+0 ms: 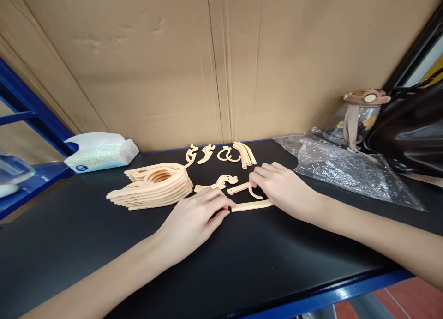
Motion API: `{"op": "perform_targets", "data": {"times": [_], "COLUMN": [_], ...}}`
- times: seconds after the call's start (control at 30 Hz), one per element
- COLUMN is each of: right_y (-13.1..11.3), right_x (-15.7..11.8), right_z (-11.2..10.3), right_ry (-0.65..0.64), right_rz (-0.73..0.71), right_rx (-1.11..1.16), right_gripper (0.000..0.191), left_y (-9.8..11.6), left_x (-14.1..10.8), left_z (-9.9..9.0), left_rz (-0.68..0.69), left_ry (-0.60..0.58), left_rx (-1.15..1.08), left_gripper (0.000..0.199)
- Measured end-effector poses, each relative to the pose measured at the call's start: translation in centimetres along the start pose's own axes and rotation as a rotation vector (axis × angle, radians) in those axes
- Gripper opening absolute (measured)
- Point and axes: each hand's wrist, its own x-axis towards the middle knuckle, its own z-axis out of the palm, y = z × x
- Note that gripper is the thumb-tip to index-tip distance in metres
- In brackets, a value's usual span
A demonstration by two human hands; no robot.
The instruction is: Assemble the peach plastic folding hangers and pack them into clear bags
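My left hand (199, 217) rests low over the table, fingers loosely bent, with the index fingertip and thumb apart at the left end of a straight beige plastic bar (251, 206). My right hand (285, 187) is closed, its fingertips pinching the upper end of a thin curved hook piece (255, 193). The heel of that hand covers the bar's right end. Just left of those fingertips lies a short beige arm piece (238, 188). Beyond my left hand is a hanger centre piece with a curved top (226, 180), partly hidden by my fingers.
A stack of beige folding hangers (152, 194) stands left. Along the back lie curved hanger parts (206, 153), hooks (228, 153) and several bars (245, 153). A tissue pack (102, 155) sits back left. At right are clear plastic bags (332, 159), a drink bottle (367, 113) and a black bag (411, 129).
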Motion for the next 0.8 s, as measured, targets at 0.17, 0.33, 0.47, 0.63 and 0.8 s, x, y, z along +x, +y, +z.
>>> {"op": "perform_targets", "data": {"times": [0.17,0.33,0.47,0.63,0.8], "right_y": [0.1,-0.7,-1.8,-2.7,-2.9], "right_x": [-0.1,-0.2,-0.6,-0.9,-0.9], "right_z": [0.0,-0.7,-1.1,-0.3,0.4], "right_ry": [-0.011,0.076,0.185,0.173,0.155], "right_rz": [-0.004,-0.037,-0.129,-0.204,-0.214], "right_rx": [-0.037,-0.099,-0.059,0.038,0.041], "right_gripper": [0.020,0.018,0.015,0.019,0.022], "left_y": [0.1,-0.4,-1.3,-1.9,-1.8], "left_x": [0.1,0.5,0.8,1.0,1.3], "left_z": [-0.2,-0.5,-0.7,-0.4,-0.3], "left_rz": [0.050,0.094,0.076,0.077,0.105], "left_ry": [0.024,0.206,0.221,0.179,0.195], "left_rx": [0.154,0.489,0.630,0.642,0.654], "left_gripper": [0.023,0.025,0.025,0.023,0.031]}}
